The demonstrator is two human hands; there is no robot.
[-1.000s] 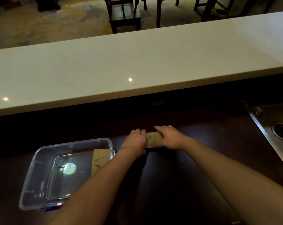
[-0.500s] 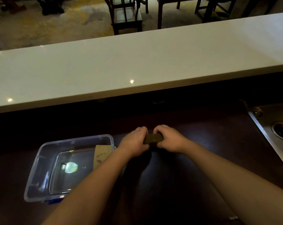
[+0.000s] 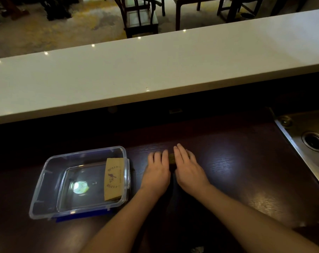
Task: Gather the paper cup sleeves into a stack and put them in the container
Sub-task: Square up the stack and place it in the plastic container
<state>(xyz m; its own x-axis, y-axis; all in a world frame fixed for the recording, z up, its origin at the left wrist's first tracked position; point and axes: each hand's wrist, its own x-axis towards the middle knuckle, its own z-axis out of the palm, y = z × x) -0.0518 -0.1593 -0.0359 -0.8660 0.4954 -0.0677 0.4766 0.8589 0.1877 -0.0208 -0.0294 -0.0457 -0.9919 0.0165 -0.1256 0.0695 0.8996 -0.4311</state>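
Note:
A small stack of brown paper cup sleeves (image 3: 171, 159) sits on the dark wooden counter (image 3: 242, 172), and only a thin strip of it shows. My left hand (image 3: 157, 172) and my right hand (image 3: 188, 170) lie palm down side by side, fingers stretched, pressing the stack between them. Left of my hands stands a clear plastic container (image 3: 43, 187). One brown printed sleeve (image 3: 113, 179) leans against its right inner wall.
A raised white bar top (image 3: 155, 70) runs across behind the dark counter. A steel sink (image 3: 312, 139) with a drain is set into the counter at the right. Beyond the bar stand dark chairs and tables on a carpet.
My hands went from gripping the sleeves with curled fingers to lying flat with fingers stretched forward. The stack is now squeezed narrower between them. The view has tilted slightly.

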